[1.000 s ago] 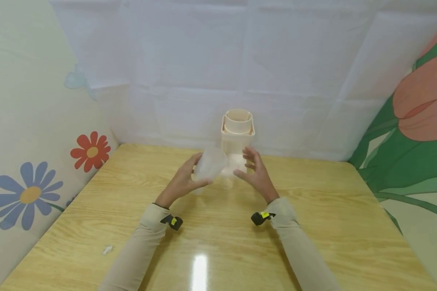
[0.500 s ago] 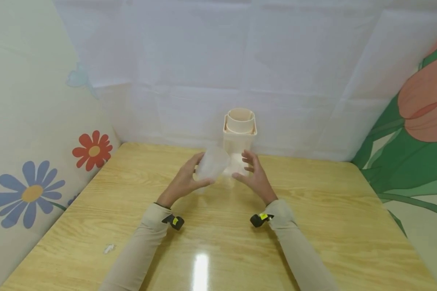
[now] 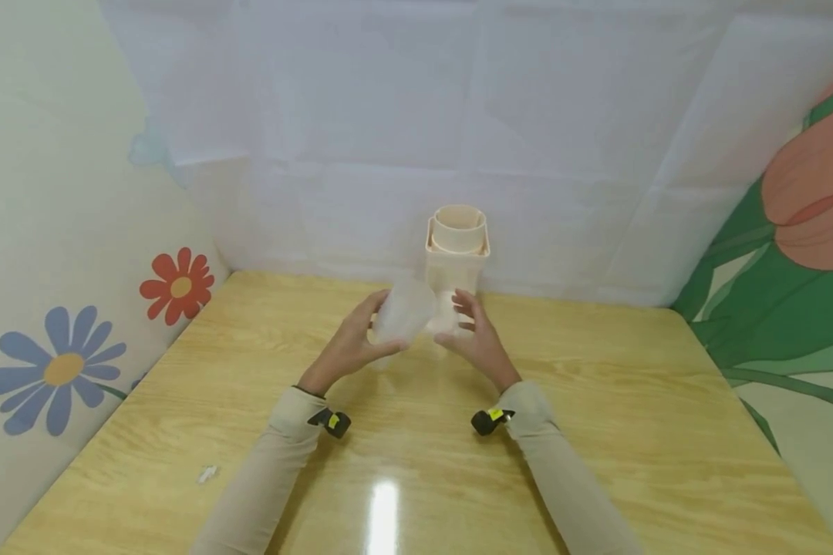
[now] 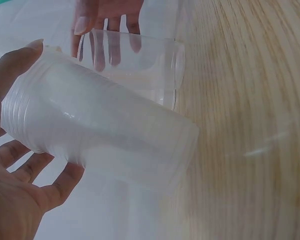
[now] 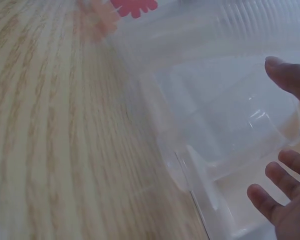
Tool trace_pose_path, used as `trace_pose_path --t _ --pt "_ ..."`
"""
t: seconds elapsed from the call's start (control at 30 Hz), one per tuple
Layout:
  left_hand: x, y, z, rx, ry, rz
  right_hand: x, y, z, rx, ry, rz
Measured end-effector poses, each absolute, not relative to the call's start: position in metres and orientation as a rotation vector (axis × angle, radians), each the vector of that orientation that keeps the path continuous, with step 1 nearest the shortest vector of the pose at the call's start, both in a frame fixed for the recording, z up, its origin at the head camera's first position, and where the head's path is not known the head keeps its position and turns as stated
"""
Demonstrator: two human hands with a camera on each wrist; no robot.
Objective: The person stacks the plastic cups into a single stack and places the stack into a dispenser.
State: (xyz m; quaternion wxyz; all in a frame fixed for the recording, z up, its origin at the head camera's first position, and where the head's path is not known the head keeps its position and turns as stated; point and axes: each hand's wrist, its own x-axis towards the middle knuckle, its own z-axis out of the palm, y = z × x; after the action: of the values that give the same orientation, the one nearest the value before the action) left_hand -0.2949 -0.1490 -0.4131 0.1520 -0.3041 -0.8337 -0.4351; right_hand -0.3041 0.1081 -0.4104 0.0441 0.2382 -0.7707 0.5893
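In the head view my left hand [image 3: 347, 335] grips a tilted stack of clear plastic cups [image 3: 404, 308]. Thumb and fingers lie around the ribbed rim end of the stack [image 4: 100, 115] in the left wrist view. A single clear cup [image 4: 150, 60] stands upright on the table beside it. My right hand [image 3: 482, 343] is at that cup's right side, fingers spread and slightly bent. Through the cup's wall those fingers show in the left wrist view. Thumb and fingertips stand apart beside the cup [image 5: 230, 130] in the right wrist view; contact cannot be made out.
Behind the cups a cream square holder [image 3: 451, 270] with a round tube [image 3: 458, 239] in its top stands by the white sheet [image 3: 347, 216] at the back. A small white scrap [image 3: 208, 473] lies on the wooden table [image 3: 597, 416], front left.
My right hand has moved a little to the left, closer to the single cup. The left hand with the stack stays nearly still.
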Motion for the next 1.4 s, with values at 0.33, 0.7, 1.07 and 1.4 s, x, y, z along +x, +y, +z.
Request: trace_pose_path --t 0.33,0.7,1.07,1.4 --pt "-0.296 -0.149 -0.410 -0.852 -2.428 -1.307 -0.305 0.103 -0.412 0.720 -2.360 1.807" --pt "-0.294 -0.148 -0.410 -0.849 -2.441 -1.269 -0.304 0.101 -0.415 0.716 -2.404 1.786" --pt "-0.294 -0.149 -0.414 -0.860 -2.431 -1.261 -0.327 0.099 -0.451 0.715 -2.367 1.783" --pt "-0.294 -0.149 -0.412 -0.851 -2.447 -1.257 -0.318 0.097 -0.440 0.723 -2.361 1.741"
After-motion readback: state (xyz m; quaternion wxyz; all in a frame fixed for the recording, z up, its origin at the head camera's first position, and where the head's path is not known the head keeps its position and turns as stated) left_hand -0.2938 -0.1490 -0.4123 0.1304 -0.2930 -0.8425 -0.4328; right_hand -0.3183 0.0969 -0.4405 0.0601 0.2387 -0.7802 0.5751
